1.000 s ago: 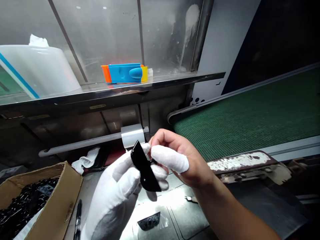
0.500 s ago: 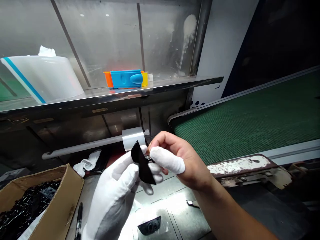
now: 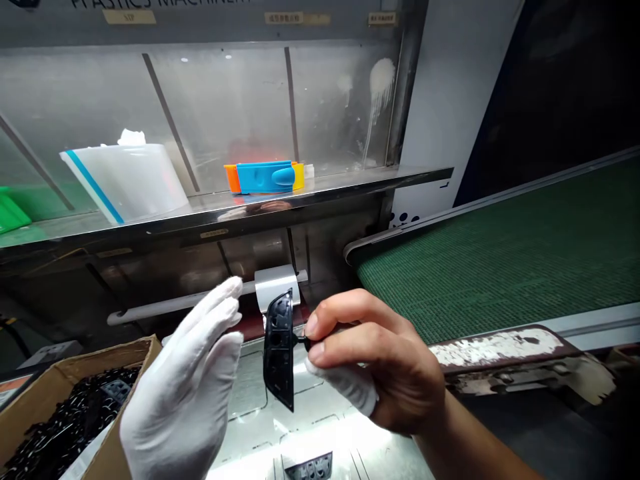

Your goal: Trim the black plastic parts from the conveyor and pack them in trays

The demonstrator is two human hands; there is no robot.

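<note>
A black plastic part (image 3: 278, 350) with a recessed, ribbed face hangs upright between my hands. My right hand (image 3: 375, 360) pinches it by a short stem on its right side; a white cover sits on the thumb, and the other visible fingers are bare. My left hand (image 3: 187, 380), in a white glove, is held to the left of the part, apart from it, fingers stretched out and holding nothing. A second black plastic part (image 3: 310, 467) lies on the bright metal worktop (image 3: 250, 433) below, cut off by the lower frame edge.
A cardboard box (image 3: 145, 373) of black plastic pieces stands at the left. Above is a metal shelf (image 3: 345, 190) with a white container (image 3: 135, 180) and a blue tape dispenser (image 3: 265, 177). A white roll (image 3: 277, 288) hangs on a rod. A green conveyor belt (image 3: 510, 267) runs along the right.
My left hand has let go of the black part and moved left. The part has turned, so its recessed side shows, held by my right hand alone. The view has tilted upward.
</note>
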